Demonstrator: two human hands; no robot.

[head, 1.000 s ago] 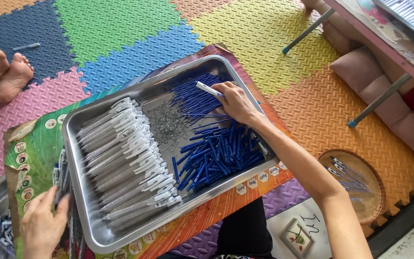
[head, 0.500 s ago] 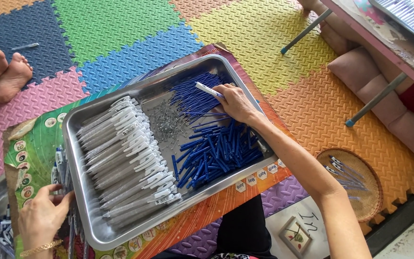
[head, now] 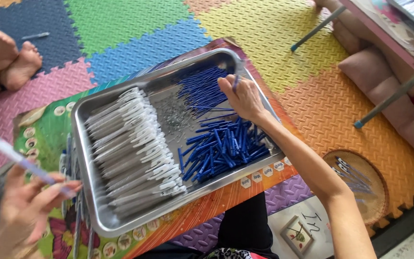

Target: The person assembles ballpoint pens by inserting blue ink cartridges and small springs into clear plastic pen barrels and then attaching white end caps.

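Head view, looking down at a steel tray (head: 85, 158) on a printed mat over coloured foam tiles (head: 135, 19).

Right hand (head: 243, 98) over the far end of the tray, fingers pinched on one blue ink refill (head: 235, 82); only a short stub visible above the knuckles, rest hidden in the grip. Below and beside it, loose piles of blue refills (head: 221, 146) on the tray's right half.

Left hand (head: 29, 206) at lower left, off the tray, partly cut by the frame edge. Thumb and fingers closed on an assembled pen (head: 13, 153), clear barrel, blue tip, angled up-left; lower end blurred.

Tray left half: rows of white pen barrels (head: 130, 153). Middle: grey heap of small parts (head: 176, 115), too fine to identify.

More pens (head: 70, 163) just beside the tray's left rim, partly hidden. Bare feet (head: 10, 60) of another person at top left. Woven basket (head: 360, 184) at right, contents blurred.
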